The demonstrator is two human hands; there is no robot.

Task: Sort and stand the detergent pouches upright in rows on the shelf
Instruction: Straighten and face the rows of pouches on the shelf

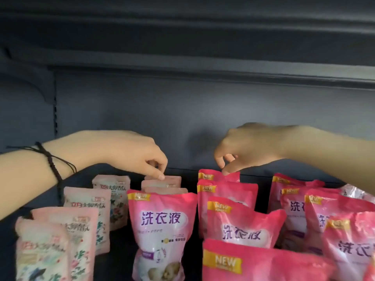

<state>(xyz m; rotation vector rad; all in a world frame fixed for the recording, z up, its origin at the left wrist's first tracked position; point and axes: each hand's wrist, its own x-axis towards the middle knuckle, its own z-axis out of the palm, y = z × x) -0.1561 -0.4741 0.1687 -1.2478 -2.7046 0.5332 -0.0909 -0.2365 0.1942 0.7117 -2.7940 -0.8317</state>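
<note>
Rows of detergent pouches stand on a dark shelf (182,171). Pale floral pouches (87,209) fill the left row. In the second row, pale pouches (170,180) stand behind a bright pink pouch (160,230) at the front. My left hand (132,153) reaches in from the left and pinches the top edge of the rearmost pale pouch there. More bright pink pouches (241,226) fill the rows to the right. My right hand (249,147) pinches the top edge of the rearmost pink pouch (215,175) in the third row.
The shelf's dark back panel (182,110) rises behind the pouches, and an upper shelf edge (203,72) overhangs above. A slotted upright (55,116) runs down the left. A black cord bracelet (52,163) sits on my left wrist.
</note>
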